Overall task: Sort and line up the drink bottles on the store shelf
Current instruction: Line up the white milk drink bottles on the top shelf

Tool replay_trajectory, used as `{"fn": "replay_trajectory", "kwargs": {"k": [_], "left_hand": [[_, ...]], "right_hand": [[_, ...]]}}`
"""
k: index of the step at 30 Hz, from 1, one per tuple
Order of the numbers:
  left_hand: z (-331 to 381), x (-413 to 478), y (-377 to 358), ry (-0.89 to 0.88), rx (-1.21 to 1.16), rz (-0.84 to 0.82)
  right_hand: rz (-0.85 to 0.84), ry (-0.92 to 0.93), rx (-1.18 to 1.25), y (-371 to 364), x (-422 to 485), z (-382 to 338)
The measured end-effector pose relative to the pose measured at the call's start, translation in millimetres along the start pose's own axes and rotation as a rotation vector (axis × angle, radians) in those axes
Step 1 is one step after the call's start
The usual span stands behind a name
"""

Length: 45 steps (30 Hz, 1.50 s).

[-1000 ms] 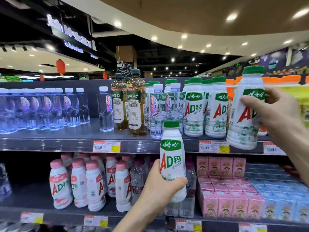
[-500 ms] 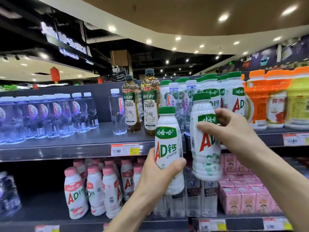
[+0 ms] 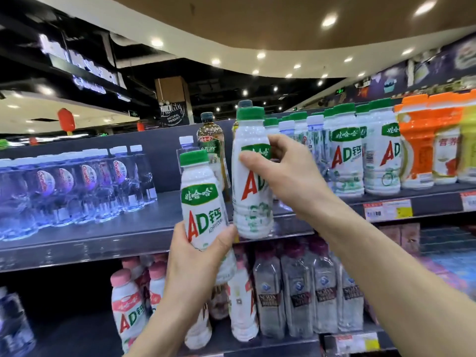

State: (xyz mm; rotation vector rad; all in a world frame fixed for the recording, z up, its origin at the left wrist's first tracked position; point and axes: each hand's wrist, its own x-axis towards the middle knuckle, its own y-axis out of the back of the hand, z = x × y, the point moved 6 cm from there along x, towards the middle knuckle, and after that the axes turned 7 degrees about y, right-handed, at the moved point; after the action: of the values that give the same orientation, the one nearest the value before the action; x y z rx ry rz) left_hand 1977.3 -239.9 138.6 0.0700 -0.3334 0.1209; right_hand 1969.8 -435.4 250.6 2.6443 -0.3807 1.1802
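Dark upper shelf [image 3: 103,233], water bottles [image 3: 85,186] left, green-capped AD bottles [image 3: 345,155] (upright) right

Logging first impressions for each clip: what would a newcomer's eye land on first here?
Two white bottles with green caps, held up at centre frame: the left hand grips the lower bottle, the right hand the higher bottle, in front of the upper shelf. To the right stands a row of matching bottles, then orange bottles; to the left, clear water bottles glow bluish.
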Motion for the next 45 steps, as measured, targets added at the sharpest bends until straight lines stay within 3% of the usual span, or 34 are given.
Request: {"fn": "replay_trajectory", "kwargs": {"k": [12,32,36,40,45], "left_hand": [[-18.1,28.6,31.4,0.058,-0.014,0.093],[-17.2,28.3,11.4,0.079,-0.053,-0.019],[-15.9,26.7,6.9,0.064,-0.063,-0.043],[-13.5,23.1,-1.0,0.055,-0.066,-0.088],[-8.6,17.5,-16.9,0.044,-0.089,-0.167]], "right_hand": [[-0.044,-0.014,-0.081,-98.1,60.5,21.4],[-0.115,-0.108,-0.380,-118.7,74.5,47.1],[-0.128,-0.052,-0.403,-108.7,62.7,39.7],[-0.113,0.115,-0.300,-82.6,31.0,12.3],[0.070,0.246,-0.324,3.2,17.7,-24.4]]}}
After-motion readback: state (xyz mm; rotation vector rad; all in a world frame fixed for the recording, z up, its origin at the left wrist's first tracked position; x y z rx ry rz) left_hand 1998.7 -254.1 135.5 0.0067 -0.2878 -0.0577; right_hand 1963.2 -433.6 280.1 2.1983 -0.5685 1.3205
